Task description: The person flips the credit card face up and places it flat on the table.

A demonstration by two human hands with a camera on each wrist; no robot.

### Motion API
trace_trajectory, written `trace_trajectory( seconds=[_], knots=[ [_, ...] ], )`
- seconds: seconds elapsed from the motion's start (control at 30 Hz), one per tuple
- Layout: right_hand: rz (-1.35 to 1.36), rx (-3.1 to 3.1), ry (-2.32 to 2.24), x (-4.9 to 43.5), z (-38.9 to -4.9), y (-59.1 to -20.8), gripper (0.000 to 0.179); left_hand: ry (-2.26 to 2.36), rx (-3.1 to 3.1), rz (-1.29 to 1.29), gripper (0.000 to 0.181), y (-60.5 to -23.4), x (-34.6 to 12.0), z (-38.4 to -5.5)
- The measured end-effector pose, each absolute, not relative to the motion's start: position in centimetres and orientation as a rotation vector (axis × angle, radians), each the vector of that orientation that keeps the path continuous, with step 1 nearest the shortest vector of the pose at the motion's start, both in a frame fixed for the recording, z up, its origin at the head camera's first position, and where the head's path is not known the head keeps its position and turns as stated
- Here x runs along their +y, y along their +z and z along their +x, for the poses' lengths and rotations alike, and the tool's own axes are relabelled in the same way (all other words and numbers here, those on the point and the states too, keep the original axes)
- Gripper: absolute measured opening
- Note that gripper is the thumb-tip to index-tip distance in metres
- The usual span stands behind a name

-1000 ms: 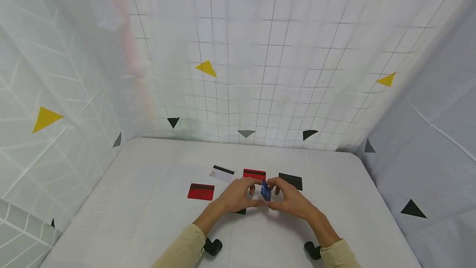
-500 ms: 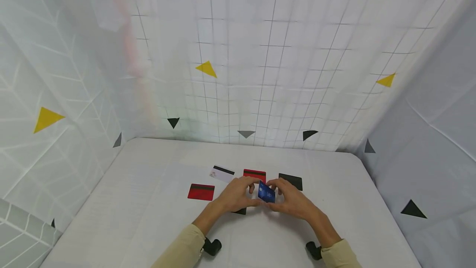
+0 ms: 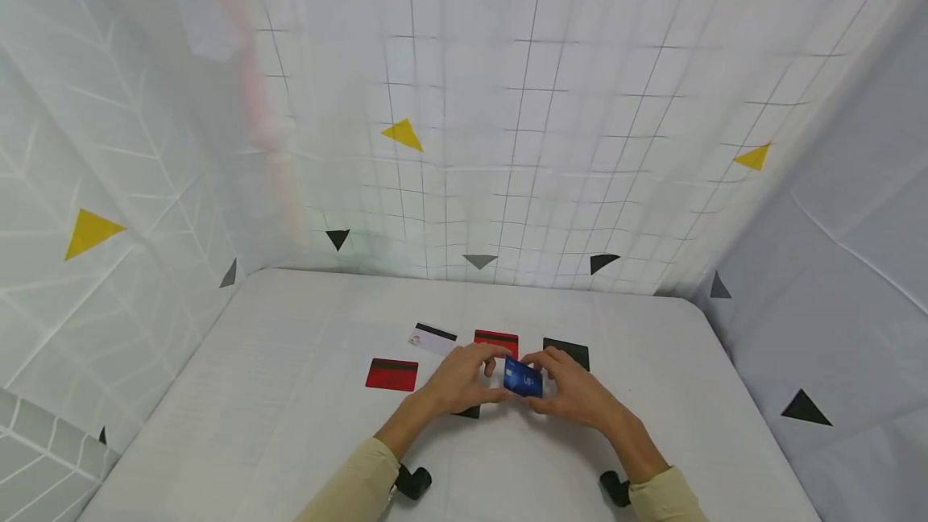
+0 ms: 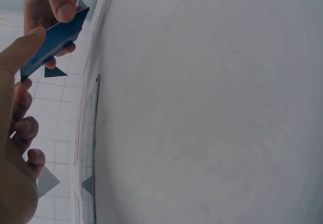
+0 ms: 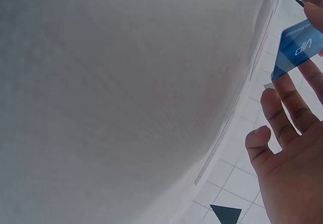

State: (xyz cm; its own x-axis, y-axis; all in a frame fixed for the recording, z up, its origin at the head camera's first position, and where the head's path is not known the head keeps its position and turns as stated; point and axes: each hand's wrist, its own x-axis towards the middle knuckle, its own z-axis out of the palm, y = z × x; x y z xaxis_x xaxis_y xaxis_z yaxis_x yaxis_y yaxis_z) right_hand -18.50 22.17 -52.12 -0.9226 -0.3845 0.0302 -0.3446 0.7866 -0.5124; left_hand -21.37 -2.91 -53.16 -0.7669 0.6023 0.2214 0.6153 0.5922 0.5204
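Fingers of the left hand (image 3: pixel 460 381) and right hand (image 3: pixel 573 391) pinch a blue card (image 3: pixel 523 378) between them above the white table (image 3: pixel 290 425), its face reading "VIP" beside smaller, unclear characters. Beyond lie a white card (image 3: pixel 432 338), a red card (image 3: pixel 496 336) and a dark card (image 3: pixel 569 351); the left hand mostly hides another dark card (image 3: pixel 472 412).
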Motion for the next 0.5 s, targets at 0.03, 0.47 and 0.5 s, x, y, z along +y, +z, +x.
trace_trajectory(
  seconds=[0.03,0.47,0.5],
  knots=[
    [-0.595,2.902,-0.803,22.21,-18.5,-52.15,0.06,-0.924,-2.781,-1.064,0.066,-53.17,-2.9,-21.37],
    [-0.527,2.904,-0.781,22.82,-18.47,-52.18,0.058,-0.861,-2.786,-1.046,0.06,-53.39,-3.06,-21.27],
    [-0.526,2.904,-0.782,22.94,-18.44,-52.12,0.058,-0.856,-2.783,-1.047,0.06,-53.37,-3.09,-21.26]
  ],
)
